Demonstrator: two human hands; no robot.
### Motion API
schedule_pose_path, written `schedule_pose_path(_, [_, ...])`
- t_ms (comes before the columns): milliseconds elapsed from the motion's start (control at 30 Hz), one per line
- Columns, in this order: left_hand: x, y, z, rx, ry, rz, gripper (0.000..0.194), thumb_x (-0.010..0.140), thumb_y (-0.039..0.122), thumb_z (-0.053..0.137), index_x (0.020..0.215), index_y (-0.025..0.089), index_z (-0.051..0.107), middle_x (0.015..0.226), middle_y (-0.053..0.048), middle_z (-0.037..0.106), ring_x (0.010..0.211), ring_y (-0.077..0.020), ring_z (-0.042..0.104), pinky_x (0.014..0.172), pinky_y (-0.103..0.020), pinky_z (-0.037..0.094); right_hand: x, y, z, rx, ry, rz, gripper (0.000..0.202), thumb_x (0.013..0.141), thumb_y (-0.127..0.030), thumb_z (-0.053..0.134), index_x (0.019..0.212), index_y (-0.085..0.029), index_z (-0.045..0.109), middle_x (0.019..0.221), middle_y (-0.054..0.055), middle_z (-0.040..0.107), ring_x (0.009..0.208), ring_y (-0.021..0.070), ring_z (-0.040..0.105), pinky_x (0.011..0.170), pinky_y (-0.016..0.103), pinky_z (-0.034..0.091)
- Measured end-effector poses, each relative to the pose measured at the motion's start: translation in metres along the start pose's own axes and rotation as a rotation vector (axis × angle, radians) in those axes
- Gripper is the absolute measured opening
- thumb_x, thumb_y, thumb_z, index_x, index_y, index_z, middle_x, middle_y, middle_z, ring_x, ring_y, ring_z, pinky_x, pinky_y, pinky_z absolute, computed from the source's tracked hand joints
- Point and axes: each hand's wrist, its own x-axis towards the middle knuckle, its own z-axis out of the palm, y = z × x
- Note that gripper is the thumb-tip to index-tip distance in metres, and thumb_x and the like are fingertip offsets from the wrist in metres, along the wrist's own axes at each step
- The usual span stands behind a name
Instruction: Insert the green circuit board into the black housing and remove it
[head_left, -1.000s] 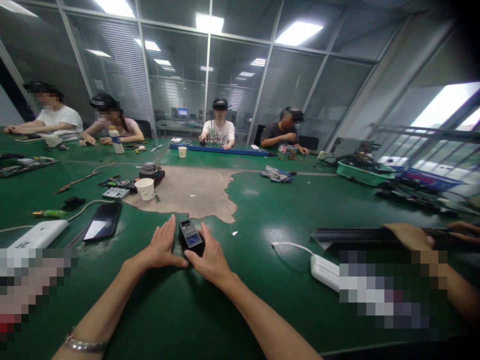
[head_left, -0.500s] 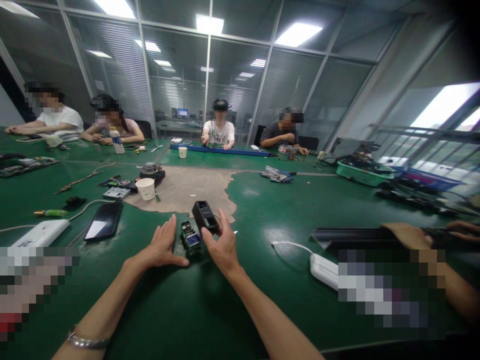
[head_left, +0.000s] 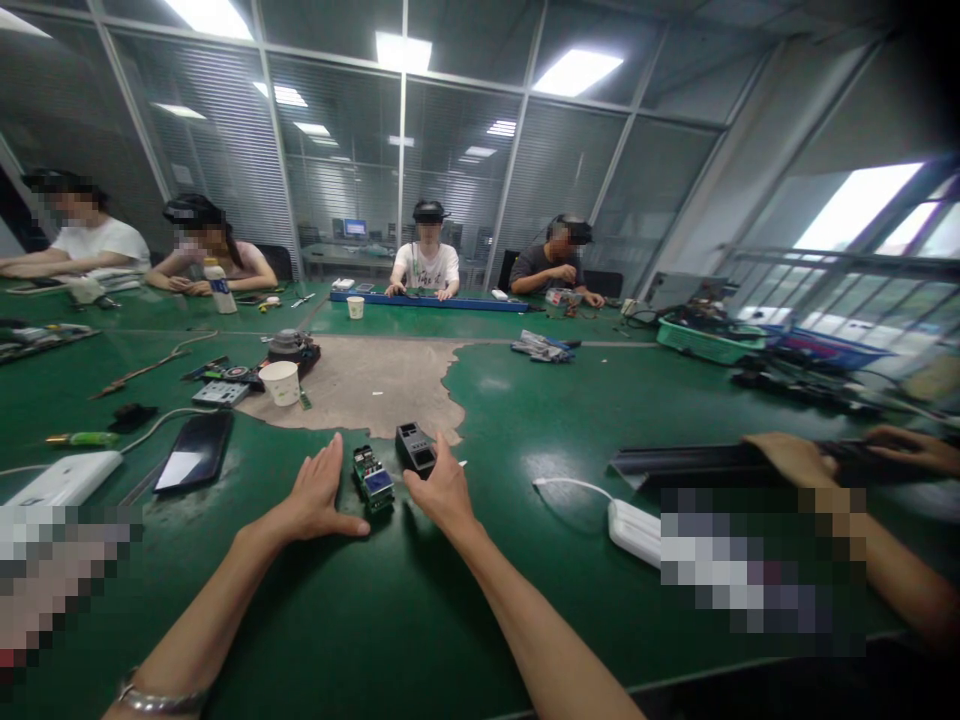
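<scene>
A small green circuit board with a blue screen (head_left: pixel 375 482) lies on the green table (head_left: pixel 465 620) between my hands. Just left of it, my left hand (head_left: pixel 319 495) rests with fingers spread and holds nothing. To the board's right is a black plastic housing (head_left: pixel 414 448) with rectangular openings. My right hand (head_left: pixel 444 485) has its thumb and fingers around the near right part of this housing; some of its fingers are hidden from view.
A paper cup (head_left: pixel 281 383), loose electronic parts and a black phone (head_left: pixel 195 450) stand at the left. At the right lie a white power bank (head_left: pixel 634 530) and a long black profile (head_left: pixel 690 460) under another person's hands. Several people sit across the table.
My right hand has lowered the black housing to the table, slightly farther from the circuit board. The view has shifted a little. My left hand stays spread beside the board.
</scene>
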Motion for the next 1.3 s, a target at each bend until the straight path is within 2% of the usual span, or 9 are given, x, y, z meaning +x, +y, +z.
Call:
schedule_pose_path(100, [0.0, 0.002, -0.002, 0.007, -0.014, -0.01, 0.148, 0.059, 0.067, 0.073, 0.143, 0.016, -0.038, 0.161, -0.027, 0.01, 0.144, -0.0516, 0.009, 0.11, -0.071, 0.016, -0.001, 0.002, 0.001, -0.036, 0.015, -0.037, 0.089, 0.073, -0.033, 0.067, 0.149, -0.004, 0.031, 0.135, 0.023, 0.056, 0.126, 0.0378, 0.054, 0.102, 0.048, 0.046])
schedule_pose_path(267, [0.0, 0.005, -0.004, 0.018, -0.063, -0.048, 0.147, 0.061, 0.07, 0.07, 0.146, 0.01, -0.034, 0.161, -0.027, 0.002, 0.146, -0.0476, 0.004, 0.114, -0.065, 0.012, 0.001, -0.001, -0.005, 0.004, -0.015, -0.003, 0.083, 0.077, -0.027, 0.064, 0.15, -0.006, 0.03, 0.125, 0.022, 0.064, 0.117, 0.0353, 0.062, 0.099, 0.047, 0.049])
schedule_pose_path(433, [-0.001, 0.003, -0.003, 0.017, -0.027, -0.027, 0.149, 0.06, 0.073, 0.071, 0.147, 0.012, -0.033, 0.161, -0.028, 0.005, 0.146, -0.0482, 0.007, 0.113, -0.065, 0.013, -0.004, -0.021, -0.012, 0.257, 0.021, -0.091, 0.076, 0.083, -0.034, 0.063, 0.149, -0.015, 0.032, 0.118, 0.012, 0.07, 0.108, 0.0263, 0.068, 0.096, 0.039, 0.052])
schedule_pose_path(567, [-0.003, 0.003, -0.003, 0.01, -0.017, -0.003, 0.148, 0.061, 0.075, 0.071, 0.146, 0.017, -0.036, 0.162, -0.026, 0.001, 0.146, -0.0477, 0.005, 0.114, -0.065, 0.012, -0.016, -0.038, -0.01, 0.381, -0.008, -0.197, 0.075, 0.086, -0.035, 0.062, 0.15, -0.016, 0.03, 0.118, 0.01, 0.069, 0.104, 0.0236, 0.069, 0.091, 0.035, 0.055])
schedule_pose_path(767, [-0.004, 0.008, -0.005, 0.027, -0.034, -0.053, 0.148, 0.06, 0.07, 0.074, 0.149, 0.012, -0.03, 0.161, -0.028, 0.0, 0.147, -0.0451, 0.004, 0.116, -0.061, 0.011, -0.027, -0.047, 0.002, 0.238, -0.041, -0.258, 0.073, 0.084, -0.034, 0.063, 0.148, -0.016, 0.034, 0.118, 0.012, 0.068, 0.107, 0.0272, 0.067, 0.094, 0.04, 0.053])
schedule_pose_path(967, [-0.003, 0.004, 0.0, 0.026, 0.011, -0.03, 0.149, 0.059, 0.068, 0.076, 0.149, 0.013, -0.03, 0.161, -0.028, 0.006, 0.147, -0.0452, 0.007, 0.115, -0.061, 0.013, -0.031, -0.049, 0.008, 0.101, -0.025, -0.302, 0.074, 0.084, -0.034, 0.062, 0.149, -0.013, 0.032, 0.123, 0.016, 0.065, 0.11, 0.0293, 0.064, 0.096, 0.043, 0.052])
schedule_pose_path(1067, [-0.003, 0.001, 0.002, 0.023, 0.028, -0.009, 0.149, 0.061, 0.07, 0.075, 0.147, 0.016, -0.033, 0.16, -0.029, 0.008, 0.147, -0.0459, 0.009, 0.114, -0.063, 0.014, -0.035, -0.05, 0.008, 0.026, -0.045, -0.29, 0.079, 0.083, -0.034, 0.062, 0.151, -0.013, 0.028, 0.118, 0.016, 0.066, 0.105, 0.0302, 0.065, 0.092, 0.044, 0.053])
schedule_pose_path(1300, [-0.003, 0.005, -0.004, 0.028, -0.001, -0.003, 0.148, 0.062, 0.07, 0.073, 0.146, 0.012, -0.034, 0.159, -0.031, 0.009, 0.146, -0.0465, 0.01, 0.114, -0.063, 0.014, -0.043, -0.043, 0.012, -0.129, -0.128, -0.24, 0.089, 0.08, -0.033, 0.065, 0.153, -0.008, 0.02, 0.115, 0.02, 0.066, 0.101, 0.0337, 0.066, 0.089, 0.048, 0.053])
